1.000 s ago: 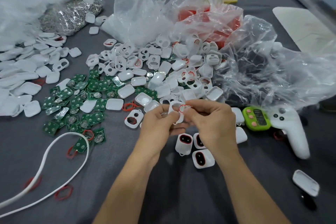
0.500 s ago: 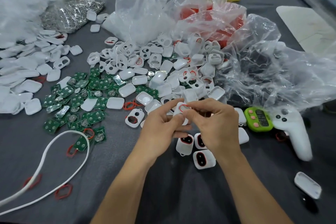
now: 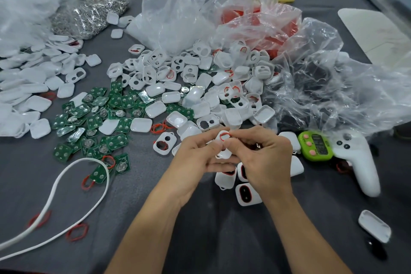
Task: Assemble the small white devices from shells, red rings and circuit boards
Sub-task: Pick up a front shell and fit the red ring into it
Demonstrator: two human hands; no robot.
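Nearest me, a white cord (image 3: pixel 55 187) loops across the grey worktop (image 3: pixel 200 240), with loose red bands (image 3: pixel 76 232) lying beside it. A separate white lid (image 3: pixel 374 226) lies at the near right.

Just below my hands, three ringed devices (image 3: pixel 246 193) lie close together.

My left hand (image 3: pixel 195 158) has its fingers (image 3: pixel 211 143) curled and clamped on a white shell (image 3: pixel 225 153), which is held clear of the worktop. My right hand (image 3: pixel 264 158) meets it, thumb and forefinger pinching a red ring (image 3: pixel 224 136) at the shell's upper opening. I cannot tell whether the ring is fully seated.

To the right lie a green timer (image 3: pixel 315 145) and a white controller (image 3: pixel 355 158), touching.

Further out on the left, green circuit boards (image 3: pixel 95 113) are scattered. A heap of empty shells (image 3: pixel 200 87) lies behind my hands.

At the far edge stand a clear bag (image 3: pixel 175 11), a bag of red parts (image 3: pixel 255 20) and a bag of metal pieces (image 3: pixel 89 15).
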